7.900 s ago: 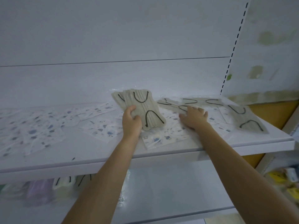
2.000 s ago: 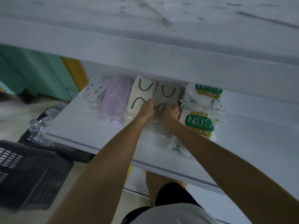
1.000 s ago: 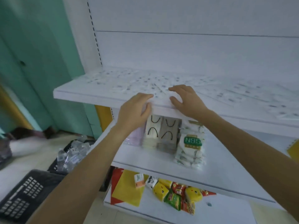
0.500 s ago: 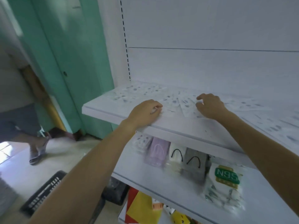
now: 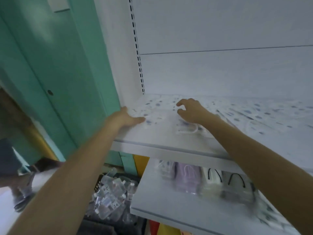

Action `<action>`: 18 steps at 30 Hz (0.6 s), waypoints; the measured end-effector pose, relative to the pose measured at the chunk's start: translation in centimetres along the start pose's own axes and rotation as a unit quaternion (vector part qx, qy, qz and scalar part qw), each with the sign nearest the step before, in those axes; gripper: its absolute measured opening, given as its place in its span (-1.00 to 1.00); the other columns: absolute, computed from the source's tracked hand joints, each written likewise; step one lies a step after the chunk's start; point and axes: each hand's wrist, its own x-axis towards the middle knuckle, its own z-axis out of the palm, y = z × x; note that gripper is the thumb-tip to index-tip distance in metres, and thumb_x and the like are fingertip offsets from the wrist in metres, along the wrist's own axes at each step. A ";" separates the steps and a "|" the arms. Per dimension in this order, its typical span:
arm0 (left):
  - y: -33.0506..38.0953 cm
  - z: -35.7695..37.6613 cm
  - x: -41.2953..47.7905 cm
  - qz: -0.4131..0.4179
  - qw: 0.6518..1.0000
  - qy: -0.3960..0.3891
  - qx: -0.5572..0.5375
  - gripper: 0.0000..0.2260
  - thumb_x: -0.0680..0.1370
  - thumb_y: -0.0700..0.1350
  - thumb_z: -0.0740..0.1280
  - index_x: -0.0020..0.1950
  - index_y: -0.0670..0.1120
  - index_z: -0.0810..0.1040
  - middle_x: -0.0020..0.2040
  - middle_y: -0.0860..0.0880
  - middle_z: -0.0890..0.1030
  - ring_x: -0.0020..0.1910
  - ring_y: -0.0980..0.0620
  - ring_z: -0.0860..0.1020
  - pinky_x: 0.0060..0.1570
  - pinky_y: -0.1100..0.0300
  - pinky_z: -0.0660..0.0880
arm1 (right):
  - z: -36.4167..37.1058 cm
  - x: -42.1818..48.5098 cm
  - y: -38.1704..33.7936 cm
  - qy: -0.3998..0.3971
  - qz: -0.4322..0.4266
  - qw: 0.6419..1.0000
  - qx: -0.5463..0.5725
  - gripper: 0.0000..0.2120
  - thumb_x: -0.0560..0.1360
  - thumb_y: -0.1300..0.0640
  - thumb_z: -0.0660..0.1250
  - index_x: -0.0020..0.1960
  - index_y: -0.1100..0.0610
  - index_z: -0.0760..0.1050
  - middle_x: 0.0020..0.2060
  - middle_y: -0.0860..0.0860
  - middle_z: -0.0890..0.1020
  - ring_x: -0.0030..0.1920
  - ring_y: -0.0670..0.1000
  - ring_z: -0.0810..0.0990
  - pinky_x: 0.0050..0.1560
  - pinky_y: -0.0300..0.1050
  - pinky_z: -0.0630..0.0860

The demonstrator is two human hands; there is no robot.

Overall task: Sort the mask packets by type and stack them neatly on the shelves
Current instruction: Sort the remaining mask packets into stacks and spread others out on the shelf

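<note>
White mask packets with blue dots (image 5: 254, 114) lie scattered over the upper white shelf (image 5: 162, 145). My left hand (image 5: 125, 118) lies flat at the shelf's left end, fingers straight on a dotted packet. My right hand (image 5: 191, 110) hovers over the packets a little to the right, fingers loosely curled and holding nothing; a packet with white ear loops (image 5: 188, 129) lies just under its wrist. On the lower shelf (image 5: 169, 207) stand sorted stacks: a dotted one (image 5: 164, 168), a purple one (image 5: 188, 175), a cream one (image 5: 212, 180) and a grey one (image 5: 237, 185).
A green door (image 5: 55, 78) stands left of the shelving. On the floor below sits a black crate of small clear bottles (image 5: 110, 199). Another person's leg and sandal (image 5: 20, 199) show at the far left. Yellow and red goods (image 5: 162, 228) lie under the lower shelf.
Both hands have slid left along the upper shelf to its left end. The left hand has flattened out; the right has lifted slightly with fingers curled. The view has swung left.
</note>
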 end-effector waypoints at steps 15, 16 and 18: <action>0.5 -1.7 5.5 0.072 0.943 0.225 -0.232 -0.57 0.48 -0.33 0.33 0.34 -0.22 0.36 0.33 -0.17 0.31 0.29 -0.13 0.41 0.09 0.29 0.30 | 4.3 6.7 -3.3 -0.053 -0.013 0.989 -0.137 -0.43 0.57 -0.19 0.07 0.48 0.07 0.16 0.41 0.12 0.28 0.42 0.18 0.19 0.40 0.05 0.10; 1.1 -1.7 6.3 0.067 0.923 0.263 -0.273 -0.53 0.50 -0.33 0.31 0.39 -0.24 0.31 0.38 -0.18 0.26 0.29 -0.13 0.40 0.13 0.30 0.27 | 4.1 6.6 -3.2 -0.041 -0.011 0.989 -0.140 -0.42 0.55 -0.24 0.10 0.46 0.06 0.23 0.38 0.13 0.31 0.41 0.17 0.20 0.39 0.04 0.10; 2.6 -1.5 7.5 0.076 0.879 0.293 -0.369 -0.51 0.51 -0.35 0.26 0.43 -0.25 0.24 0.42 -0.18 0.21 0.33 -0.10 0.36 0.14 0.37 0.24 | 3.7 6.3 -3.1 -0.039 -0.008 0.990 -0.133 -0.41 0.50 -0.30 0.15 0.38 0.04 0.36 0.31 0.12 0.35 0.36 0.15 0.23 0.35 0.01 0.15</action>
